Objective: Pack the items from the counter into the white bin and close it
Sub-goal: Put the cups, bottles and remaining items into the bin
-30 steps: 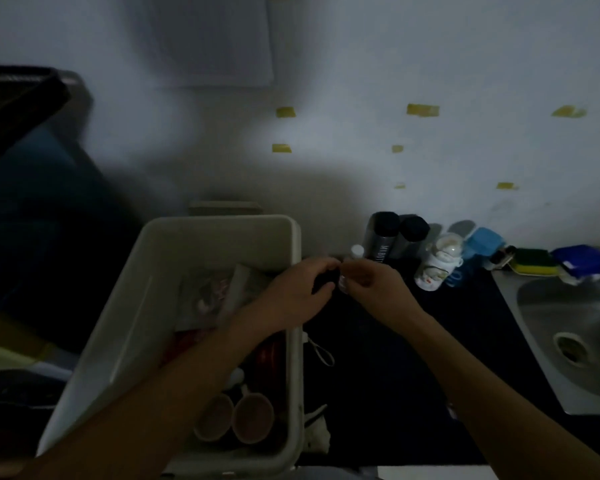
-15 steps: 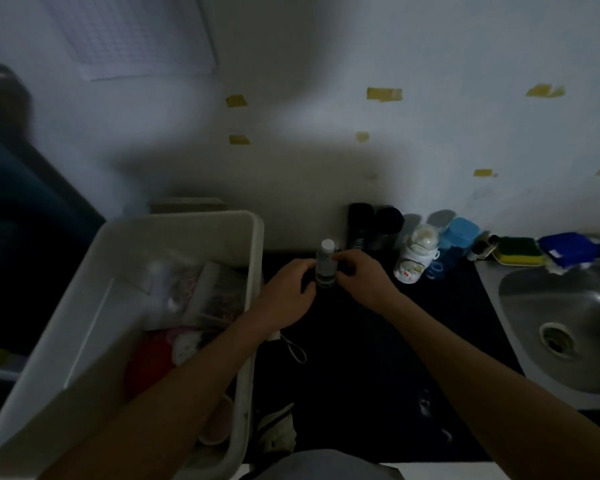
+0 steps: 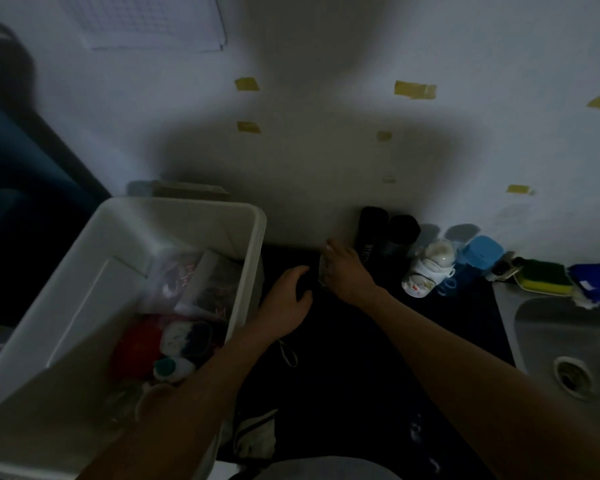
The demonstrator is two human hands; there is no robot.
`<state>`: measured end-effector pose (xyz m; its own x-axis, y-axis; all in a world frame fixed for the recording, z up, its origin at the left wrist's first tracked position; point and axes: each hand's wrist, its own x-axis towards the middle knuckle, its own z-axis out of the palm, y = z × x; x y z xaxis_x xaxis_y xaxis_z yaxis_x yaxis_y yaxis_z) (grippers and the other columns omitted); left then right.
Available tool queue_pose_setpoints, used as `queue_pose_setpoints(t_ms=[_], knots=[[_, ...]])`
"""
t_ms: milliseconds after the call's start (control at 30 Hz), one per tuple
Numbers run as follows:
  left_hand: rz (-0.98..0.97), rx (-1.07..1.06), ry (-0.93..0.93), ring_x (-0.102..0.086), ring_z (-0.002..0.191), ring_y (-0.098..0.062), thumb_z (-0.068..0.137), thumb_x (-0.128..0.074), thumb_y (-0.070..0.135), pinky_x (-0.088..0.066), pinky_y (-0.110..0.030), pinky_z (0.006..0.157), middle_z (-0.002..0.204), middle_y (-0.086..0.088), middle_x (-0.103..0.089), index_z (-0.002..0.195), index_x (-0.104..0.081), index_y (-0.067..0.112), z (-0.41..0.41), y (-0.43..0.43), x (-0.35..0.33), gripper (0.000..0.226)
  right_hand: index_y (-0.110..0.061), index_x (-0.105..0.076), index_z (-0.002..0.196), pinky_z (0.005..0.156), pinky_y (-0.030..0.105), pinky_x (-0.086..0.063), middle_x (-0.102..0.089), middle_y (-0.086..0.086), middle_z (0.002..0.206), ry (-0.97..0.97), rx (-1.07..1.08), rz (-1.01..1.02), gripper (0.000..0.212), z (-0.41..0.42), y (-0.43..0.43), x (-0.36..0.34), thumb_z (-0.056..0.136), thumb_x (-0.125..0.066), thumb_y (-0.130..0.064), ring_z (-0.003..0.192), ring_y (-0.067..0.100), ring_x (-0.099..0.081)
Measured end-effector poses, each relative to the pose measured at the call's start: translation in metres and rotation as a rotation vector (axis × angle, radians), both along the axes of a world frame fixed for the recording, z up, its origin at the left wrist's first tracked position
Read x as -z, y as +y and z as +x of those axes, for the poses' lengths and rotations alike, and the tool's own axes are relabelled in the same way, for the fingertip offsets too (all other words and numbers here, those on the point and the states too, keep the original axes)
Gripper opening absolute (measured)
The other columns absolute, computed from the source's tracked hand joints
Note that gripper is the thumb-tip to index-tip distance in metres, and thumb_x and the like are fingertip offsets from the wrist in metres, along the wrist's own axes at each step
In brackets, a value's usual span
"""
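Drawn off from the rim of the white bin (image 3: 253, 237) toward 3 o'clock since a second ago. Stood the small bottle (image 3: 322, 273) upright on the counter (image 3: 378, 341) half a second back, white cap bare; now closes the right hand (image 3: 343, 271) over that cap from 3 o'clock. Dropped the left hand (image 3: 288, 301) to the bottle's 8 o'clock, fingers curled.

Head-worn wide-angle camera looks down, close over the counter (image 3: 326, 393), toward the wall (image 3: 326, 116).

Perhaps a small bottle (image 3: 321, 276), mostly behind right hand (image 3: 346, 276)
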<state>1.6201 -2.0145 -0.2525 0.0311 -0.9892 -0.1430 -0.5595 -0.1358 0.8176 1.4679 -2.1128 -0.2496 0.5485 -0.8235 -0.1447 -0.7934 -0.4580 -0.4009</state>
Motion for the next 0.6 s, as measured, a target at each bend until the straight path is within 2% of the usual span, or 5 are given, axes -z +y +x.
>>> queue_pose_setpoints(t_ms=[100, 233, 300, 500, 600], knots=[[0.014, -0.011, 0.023, -0.046, 0.129, -0.011, 0.094, -0.055, 0.023, -0.038, -0.029, 0.109, 0.144, 0.001, -0.046, 0.143, -0.04, 0.022, -0.002, -0.004, 0.005, 0.051, -0.014, -0.053, 0.134, 0.095, 0.035, -0.037, -0.043, 0.01, 0.139, -0.025, 0.048, -0.089, 0.042, -0.006, 0.005, 0.007, 0.093, -0.057, -0.021, 0.117, 0.035, -0.043], [0.038, 0.035, 0.038, -0.041, 0.109, 0.026, 0.089, -0.054, 0.035, -0.033, 0.006, 0.085, 0.126, 0.025, -0.046, 0.127, -0.036, 0.053, -0.007, 0.001, 0.002, 0.046, -0.016, -0.066, 0.108, 0.076, 0.031, -0.034, -0.05, 0.008, 0.113, -0.065, 0.013, -0.166, 0.019, -0.014, 0.017, 0.012, 0.093, -0.055, -0.017, 0.099, 0.031, -0.043], [0.032, 0.097, 0.03, -0.034, 0.103, 0.037, 0.088, -0.056, 0.033, -0.028, 0.012, 0.079, 0.116, 0.034, -0.041, 0.118, -0.03, 0.064, -0.009, 0.005, 0.0, 0.05, -0.015, -0.067, 0.103, 0.076, 0.035, -0.038, -0.051, 0.009, 0.109, -0.112, 0.035, -0.155, 0.016, -0.018, 0.021, 0.013, 0.091, -0.055, -0.016, 0.095, 0.03, -0.045], [-0.02, 0.196, 0.106, -0.034, 0.094, 0.04, 0.089, -0.06, 0.019, -0.029, 0.012, 0.076, 0.105, 0.028, -0.042, 0.131, -0.045, 0.02, -0.014, 0.013, -0.005, 0.045, -0.013, -0.069, 0.101, 0.078, 0.025, -0.027, -0.063, 0.01, 0.101, -0.253, 0.129, -0.159, 0.019, -0.028, 0.039, -0.001, 0.087, -0.057, -0.013, 0.092, 0.03, -0.055], [0.016, 0.27, 0.16, -0.035, 0.097, 0.039, 0.088, -0.064, 0.02, -0.03, 0.011, 0.077, 0.11, 0.034, -0.037, 0.124, -0.042, 0.035, -0.016, 0.016, -0.013, 0.045, -0.016, -0.069, 0.103, 0.084, 0.028, -0.034, -0.068, 0.003, 0.102, -0.337, 0.14, -0.156, 0.015, -0.037, 0.048, -0.018, 0.094, -0.06, -0.023, 0.097, 0.024, -0.06]])
